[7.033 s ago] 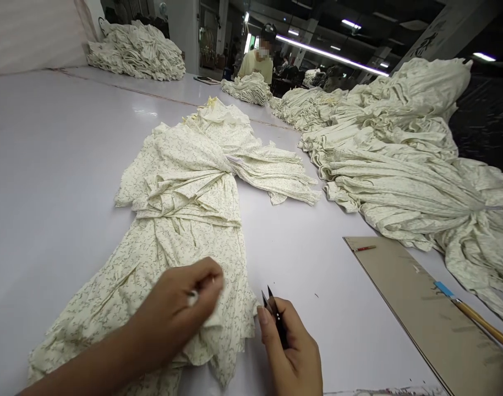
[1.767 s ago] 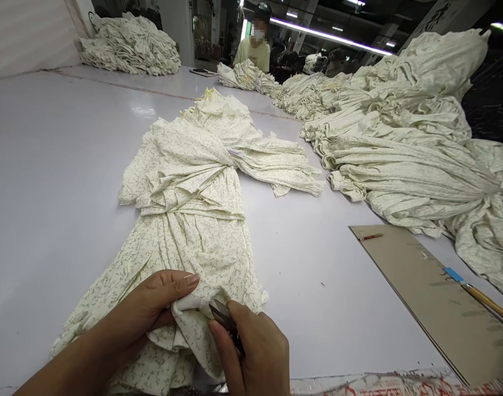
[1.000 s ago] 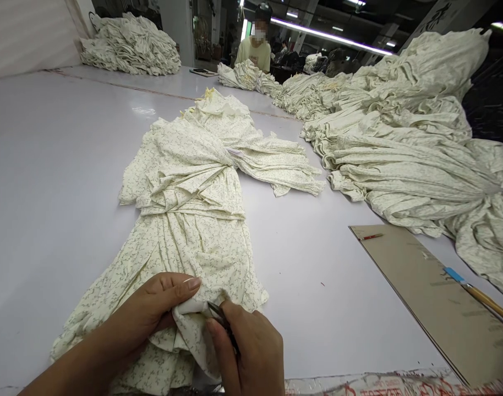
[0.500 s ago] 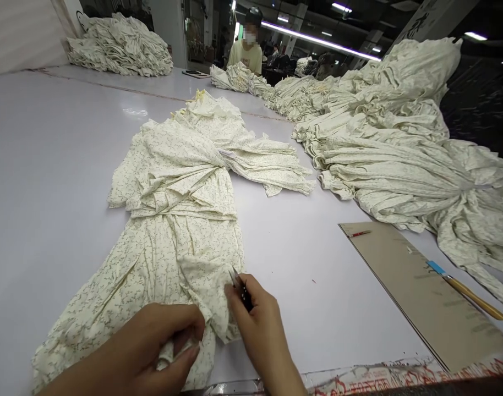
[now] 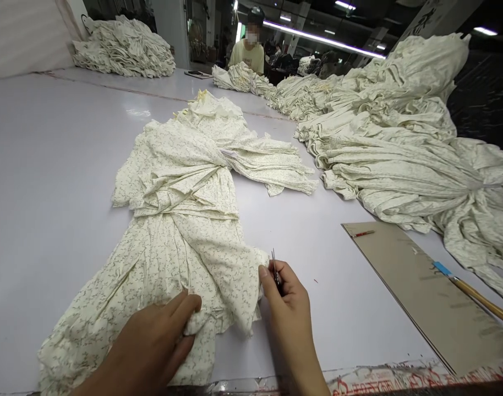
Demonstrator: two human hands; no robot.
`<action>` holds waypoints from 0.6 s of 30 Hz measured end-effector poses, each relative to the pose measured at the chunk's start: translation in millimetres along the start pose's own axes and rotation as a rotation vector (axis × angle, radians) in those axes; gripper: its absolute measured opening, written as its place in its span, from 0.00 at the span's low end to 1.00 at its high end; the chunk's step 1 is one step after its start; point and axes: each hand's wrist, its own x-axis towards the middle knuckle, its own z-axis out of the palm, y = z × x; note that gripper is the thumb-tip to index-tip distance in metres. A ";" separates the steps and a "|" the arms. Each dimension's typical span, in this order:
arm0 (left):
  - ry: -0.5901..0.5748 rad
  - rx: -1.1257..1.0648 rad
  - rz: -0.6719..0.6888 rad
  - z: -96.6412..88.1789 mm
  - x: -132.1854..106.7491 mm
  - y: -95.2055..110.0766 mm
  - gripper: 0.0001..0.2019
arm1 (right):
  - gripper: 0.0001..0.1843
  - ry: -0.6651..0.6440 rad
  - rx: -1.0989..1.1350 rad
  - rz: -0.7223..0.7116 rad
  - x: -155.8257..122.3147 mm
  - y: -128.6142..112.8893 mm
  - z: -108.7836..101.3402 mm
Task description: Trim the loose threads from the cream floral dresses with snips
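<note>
A cream floral garment (image 5: 181,242) lies spread on the white table (image 5: 49,165), its hem toward me. My left hand (image 5: 152,341) rests on the hem with fingers pressed together on a fold of the cloth. My right hand (image 5: 286,300) is closed around small thread snips (image 5: 275,269), blades pointing up, and pinches the garment's right hem edge with the thumb.
More cream garments are heaped at the right (image 5: 400,143) and the far left (image 5: 123,49). A brown cardboard sheet (image 5: 420,291) with a red pen (image 5: 362,234) and a wooden-handled tool (image 5: 474,294) lies at right. A seated person (image 5: 247,49) works at the far end.
The snips have left the white tag at the hem. My right hand moved right and lifted the hem edge; my left hand shifted from bunching the cloth to pressing the hem.
</note>
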 end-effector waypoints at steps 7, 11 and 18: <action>0.038 -1.018 -0.334 -29.5 -0.7 7.1 0.11 | 0.09 0.092 -0.032 -0.059 -28.9 -13.5 12.6; 0.075 -1.197 -0.446 -31.5 -0.4 23.2 0.17 | 0.12 -0.174 0.014 -0.233 -44.9 -10.1 35.0; 0.133 -0.906 -0.374 -32.3 11.3 9.7 0.17 | 0.05 -0.206 0.063 -0.206 -13.3 3.6 36.6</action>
